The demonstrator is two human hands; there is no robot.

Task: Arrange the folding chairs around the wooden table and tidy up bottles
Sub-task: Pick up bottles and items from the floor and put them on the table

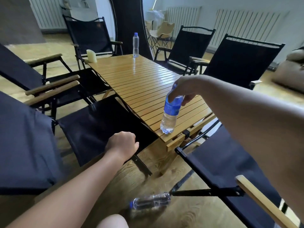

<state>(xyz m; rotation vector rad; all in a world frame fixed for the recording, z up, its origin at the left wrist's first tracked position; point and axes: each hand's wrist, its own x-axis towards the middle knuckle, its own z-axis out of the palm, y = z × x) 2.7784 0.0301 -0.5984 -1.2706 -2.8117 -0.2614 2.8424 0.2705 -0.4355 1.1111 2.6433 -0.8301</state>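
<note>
Here, only one view is given, from the head. The right hand point(182, 91) is seen wrapped round the top of a blue-label bottle point(171, 112), which is held up but tilted a little. The bottle's bottom seems to touch the near corner of the wooden table point(139, 83), very close to the edge. The left hand point(122, 144) is curled up just off the table's near left side, above the seat of a folding chair point(92, 122). Whether anything is held in it cannot be told, because the fingers are hidden.

What could go wrong? The bottle could be let go too soon. Since it leans and sits so near the edge, it could be tipped off the table and dropped. A second bottle point(150, 200) is seen lying on its side, down below the table's near end. It could be stepped on or kicked away if it is not picked up.

The table top is made of thin wooden slats and looks shiny, so a bottle may be slid on it easily. A third bottle point(135, 45) is stood at the table's far end, and a small pale block point(91, 55) is seen at its far left corner. Dark chairs point(190, 45) are placed to the left, to the right and beyond the table. A wooden floor point(164, 162) is laid under the table, and white radiators point(246, 23) are seen on the wall far behind it.
</note>
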